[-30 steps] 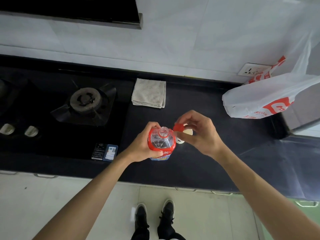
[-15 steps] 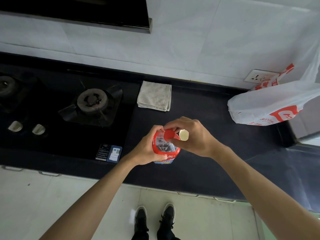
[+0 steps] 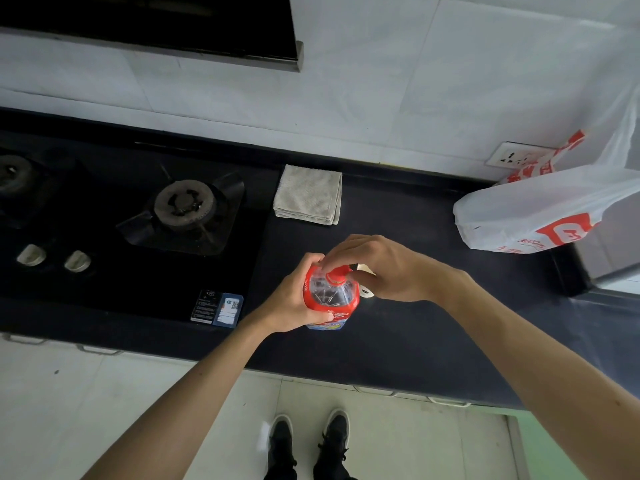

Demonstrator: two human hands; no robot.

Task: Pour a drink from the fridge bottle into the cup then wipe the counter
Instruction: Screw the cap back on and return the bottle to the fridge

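A clear bottle (image 3: 332, 296) with a red label stands upright on the dark counter (image 3: 398, 341). My left hand (image 3: 294, 299) grips its body from the left. My right hand (image 3: 381, 268) pinches the red cap (image 3: 337, 273), which sits on the bottle's neck. A white cup (image 3: 365, 289) stands just right of the bottle, mostly hidden under my right hand. A folded grey cloth (image 3: 308, 194) lies at the back of the counter, beyond the bottle.
A black gas hob (image 3: 131, 237) with a burner (image 3: 185, 204) and two knobs fills the left. A white and red plastic bag (image 3: 540, 209) lies at the right by a wall socket (image 3: 512, 157). A range hood (image 3: 156, 26) hangs above.
My right hand has brought the red cap from beside the bottle onto its neck and now covers most of the cup. My left hand has kept its grip on the bottle.
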